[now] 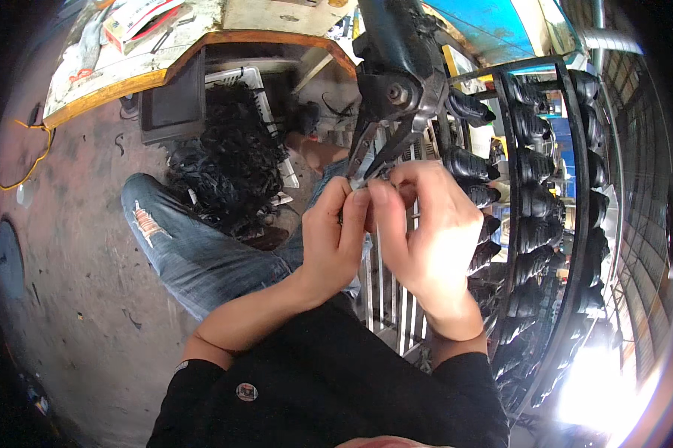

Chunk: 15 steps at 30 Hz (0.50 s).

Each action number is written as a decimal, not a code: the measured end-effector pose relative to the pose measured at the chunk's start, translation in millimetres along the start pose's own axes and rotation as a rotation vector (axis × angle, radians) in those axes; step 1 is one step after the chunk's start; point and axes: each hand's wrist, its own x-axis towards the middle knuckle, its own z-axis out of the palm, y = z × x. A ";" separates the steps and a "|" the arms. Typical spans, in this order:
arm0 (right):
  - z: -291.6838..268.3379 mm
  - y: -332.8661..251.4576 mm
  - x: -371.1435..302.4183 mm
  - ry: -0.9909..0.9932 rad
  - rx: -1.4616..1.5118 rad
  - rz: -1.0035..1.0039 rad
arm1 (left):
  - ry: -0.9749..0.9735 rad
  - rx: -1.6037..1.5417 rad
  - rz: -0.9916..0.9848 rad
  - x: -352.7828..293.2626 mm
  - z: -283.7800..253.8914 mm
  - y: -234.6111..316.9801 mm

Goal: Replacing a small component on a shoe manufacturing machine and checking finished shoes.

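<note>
My left hand (332,228) and my right hand (430,231) meet fingertip to fingertip in the middle of the view. Both have thumb and fingers pinched together, and what they pinch is too small and hidden to name. Just beyond the fingertips, two dark metal prongs (387,148) reach down from a black machine head (401,63) with a bolt on its side. The fingertips are right at the lower ends of these prongs; whether they touch them I cannot tell.
A large heap of black scraps (228,160) lies against a white crate (265,112) and a dark tray (174,101). Racks of black shoes (534,164) stand at the right. Beyond is a worn worktable (224,37). My jeans-clad leg (202,239) extends left.
</note>
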 end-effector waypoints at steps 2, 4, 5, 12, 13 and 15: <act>3.8 -1.7 0.3 0.103 0.068 0.028 | 0.007 0.074 0.063 2.5 1.3 0.4; 5.6 -2.7 0.8 0.105 0.078 -0.011 | 0.014 0.055 0.035 1.3 0.0 2.4; 1.4 -5.7 1.4 0.066 0.049 0.021 | 0.016 0.056 0.033 0.1 -0.3 2.5; 2.8 -1.7 3.3 0.061 0.036 -0.010 | 0.005 0.031 0.054 1.2 0.4 0.0; 4.2 1.4 3.0 0.037 -0.004 -0.048 | 0.005 0.003 0.026 1.0 0.8 1.5; 3.1 2.3 1.2 0.030 -0.020 -0.031 | -0.007 -0.013 -0.009 0.4 1.2 1.5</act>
